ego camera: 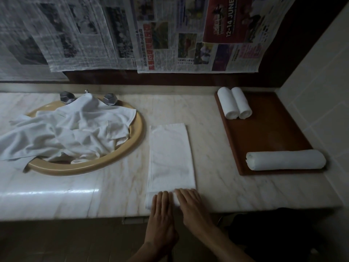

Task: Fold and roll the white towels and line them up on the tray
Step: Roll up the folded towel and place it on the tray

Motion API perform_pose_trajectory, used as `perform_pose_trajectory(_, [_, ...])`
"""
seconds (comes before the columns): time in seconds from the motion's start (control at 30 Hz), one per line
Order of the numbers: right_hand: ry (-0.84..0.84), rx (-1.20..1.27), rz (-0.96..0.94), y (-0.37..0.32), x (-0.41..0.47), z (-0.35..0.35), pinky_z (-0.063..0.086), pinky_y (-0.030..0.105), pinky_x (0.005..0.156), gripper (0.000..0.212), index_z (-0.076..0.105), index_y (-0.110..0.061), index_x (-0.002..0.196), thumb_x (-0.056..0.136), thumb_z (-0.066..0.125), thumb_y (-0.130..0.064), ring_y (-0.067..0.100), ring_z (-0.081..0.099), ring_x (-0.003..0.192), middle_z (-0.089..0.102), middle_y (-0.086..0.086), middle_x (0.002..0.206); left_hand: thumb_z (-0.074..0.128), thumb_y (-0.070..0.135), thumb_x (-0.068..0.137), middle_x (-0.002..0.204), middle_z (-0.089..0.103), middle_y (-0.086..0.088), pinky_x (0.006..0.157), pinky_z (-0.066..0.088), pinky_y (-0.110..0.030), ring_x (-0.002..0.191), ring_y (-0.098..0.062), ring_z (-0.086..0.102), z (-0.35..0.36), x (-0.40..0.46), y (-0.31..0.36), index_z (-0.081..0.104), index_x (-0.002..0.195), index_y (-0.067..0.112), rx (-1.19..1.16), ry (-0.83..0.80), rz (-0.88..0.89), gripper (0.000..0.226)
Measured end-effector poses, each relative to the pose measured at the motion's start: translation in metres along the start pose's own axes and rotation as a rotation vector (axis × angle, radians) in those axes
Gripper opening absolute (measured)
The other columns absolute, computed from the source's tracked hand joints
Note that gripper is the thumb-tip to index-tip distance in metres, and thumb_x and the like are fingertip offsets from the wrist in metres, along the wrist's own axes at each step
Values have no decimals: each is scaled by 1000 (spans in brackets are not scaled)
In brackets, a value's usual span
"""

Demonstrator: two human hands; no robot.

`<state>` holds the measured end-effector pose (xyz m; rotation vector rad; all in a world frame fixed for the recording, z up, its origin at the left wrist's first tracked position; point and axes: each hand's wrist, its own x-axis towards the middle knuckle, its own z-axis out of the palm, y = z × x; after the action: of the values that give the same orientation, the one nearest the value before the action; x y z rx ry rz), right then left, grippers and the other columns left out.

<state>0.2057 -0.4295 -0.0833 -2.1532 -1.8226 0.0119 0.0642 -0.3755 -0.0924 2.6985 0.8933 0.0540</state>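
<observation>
Both hands are lying flat on the near end of the folded towel [171, 157], which is stretching away as a long white strip on the marble counter [217, 186], between the sink and the tray. The left hand [161, 214] is pressing down with straight fingers on the small roll forming at the near edge; the right hand [190, 205] is sitting just beside it, fingers straight too, resting on the same roll. Neither hand is curling round the cloth.

Over on the brown tray [264, 133] at the right, two rolled towels [234, 104] are lying side by side and touching at the far corner, while a third rolled towel [286, 160] is lying crosswise along the near edge.

To the left, a heap of loose white towels [66, 133] is spilling over the tan sink [120, 159], draped up against the metal tap handles [109, 99]. Newspaper sheets [170, 35] are hanging on the wall behind.
</observation>
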Motion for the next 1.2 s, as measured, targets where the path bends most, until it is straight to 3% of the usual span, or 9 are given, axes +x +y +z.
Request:
perform_pose_trajectory(0.17, [153,-48,25,-8,-34,12,23,49,118,48,47,-1,143,102,23,-9,30,38,141,45,14,148,40,25,64,126,59,-27,114,29,-52,121,-42,48,-14,29,-4,56,126,-7,105,-25,-87,72])
perform_pose_trajectory(0.33, [138,-164,83,-18,-34,15,24,48,116,58,39,1,145,87,36,-3,32,32,144,35,16,156,58,25,70,113,54,-10,99,42,-41,102,-28,49,-33,48,-6,56,120,7,106,-81,-120,53])
perform_pose_trajectory(0.5, [151,-142,114,-18,-15,24,30,49,111,47,42,2,143,106,16,-10,33,36,141,47,20,148,78,23,47,117,53,-17,88,52,-43,101,-32,51,-38,54,-10,55,113,6,60,-6,-31,73])
perform_pose_trajectory(0.73, [106,-134,110,5,25,30,17,42,121,46,60,0,133,90,45,-10,32,59,124,61,16,134,44,11,65,131,41,-24,108,39,-57,123,-43,41,-33,46,-16,40,133,-6,95,183,71,71])
perform_pose_trajectory(0.9, [66,-35,153,4,46,7,36,37,108,43,73,-5,112,83,43,-14,29,69,104,71,10,112,79,3,42,140,48,-26,116,16,-47,134,-39,36,-25,27,-13,35,141,-6,40,122,28,108])
perform_pose_trajectory(0.97, [62,24,169,-2,45,-3,53,36,95,44,75,-8,103,79,40,-16,26,71,95,73,7,103,80,4,40,143,47,-23,118,21,-49,135,-38,39,-21,20,-12,39,141,-5,66,117,8,110])
perform_pose_trajectory(1.07, [30,85,126,-9,30,-14,59,26,71,38,76,-14,89,71,42,-20,19,70,78,71,0,87,62,5,53,143,43,-22,117,26,-51,134,-39,39,-8,2,-7,39,140,-5,121,139,-1,91])
perform_pose_trajectory(1.13, [7,82,84,-10,19,-18,58,23,68,29,76,-17,87,60,66,-19,16,70,75,71,-4,85,29,-1,77,140,44,-24,115,21,-49,131,-41,41,4,-11,-6,38,137,-7,183,197,41,61])
perform_pose_trajectory(1.2, [-52,73,121,-6,11,-13,58,25,73,60,76,-18,91,32,90,-16,15,70,78,71,-5,89,8,-4,95,135,46,-28,112,21,-51,127,-45,43,14,-15,-3,42,131,-11,258,232,67,50])
